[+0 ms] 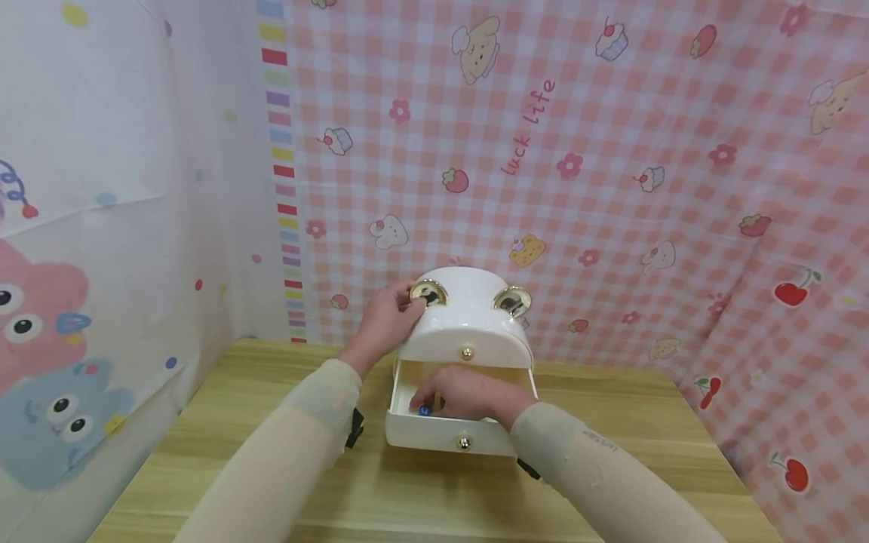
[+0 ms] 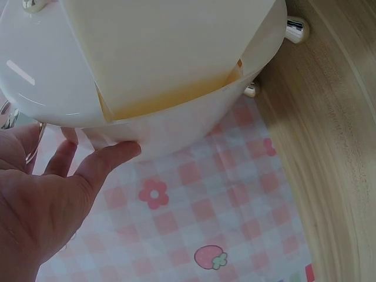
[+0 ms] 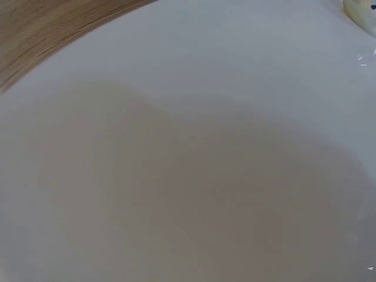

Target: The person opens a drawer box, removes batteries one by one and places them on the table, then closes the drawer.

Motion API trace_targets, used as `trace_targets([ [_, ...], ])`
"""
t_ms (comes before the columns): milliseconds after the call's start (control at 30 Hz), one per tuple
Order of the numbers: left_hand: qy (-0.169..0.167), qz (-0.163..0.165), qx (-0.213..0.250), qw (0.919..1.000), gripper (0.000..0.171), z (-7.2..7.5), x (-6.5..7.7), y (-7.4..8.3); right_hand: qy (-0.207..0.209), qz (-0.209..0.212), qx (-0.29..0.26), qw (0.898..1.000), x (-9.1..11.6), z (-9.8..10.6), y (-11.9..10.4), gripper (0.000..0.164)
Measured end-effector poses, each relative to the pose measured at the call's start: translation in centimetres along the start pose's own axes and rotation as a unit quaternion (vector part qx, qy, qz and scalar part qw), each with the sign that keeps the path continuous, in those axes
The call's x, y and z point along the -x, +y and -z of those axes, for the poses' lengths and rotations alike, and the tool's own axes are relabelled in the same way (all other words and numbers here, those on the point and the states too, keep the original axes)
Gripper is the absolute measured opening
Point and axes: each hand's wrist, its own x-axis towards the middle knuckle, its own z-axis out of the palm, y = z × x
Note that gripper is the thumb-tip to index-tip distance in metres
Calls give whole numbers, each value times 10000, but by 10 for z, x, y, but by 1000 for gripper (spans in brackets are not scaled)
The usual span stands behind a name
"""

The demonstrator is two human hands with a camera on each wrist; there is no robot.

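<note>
A white storage box [image 1: 462, 305] with two gold-rimmed round ears stands on the table, its lower drawer [image 1: 424, 437] pulled out. My left hand [image 1: 388, 320] grips the box's upper left side, by the left ear [image 1: 429, 294]. In the left wrist view its thumb [image 2: 111, 158] lies along the white shell. Inside the drawer, my right hand [image 1: 462, 392] pinches a small blue object [image 1: 424, 411] close over the drawer floor; its kind cannot be made out. The right wrist view is mostly filled by a blurred white surface [image 3: 235, 64].
The upper drawer, with a gold knob [image 1: 467, 352], is closed; another gold knob [image 1: 465, 443] is on the lower drawer front. A wooden table [image 1: 611, 422] carries the box. Behind it hangs a pink checked cloth [image 1: 570, 211], and a white printed cloth [image 1: 197, 249] hangs at left.
</note>
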Motion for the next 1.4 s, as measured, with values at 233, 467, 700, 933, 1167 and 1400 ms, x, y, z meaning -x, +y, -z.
trace_targets([
  [233,-28,6,10,10000,37,0,1,0,277,417,459,9977,1,0,1,14],
  [467,-91,29,17,10000,39,0,1,4,162,498,506,9973,2,3,4,8],
  [700,-97,87,-5,9999,41,0,1,4,77,290,376,9988,3,3,4,13],
  [933,-90,96,23,9999,40,1,1,2,206,130,645,9976,4,4,1,12],
  [1167,-109,113,50,9999,40,0,1,1,365,-62,959,9947,6,2,3,11],
  [1400,-104,154,80,9998,38,1,2,2,388,33,1141,9927,6,1,2,7],
])
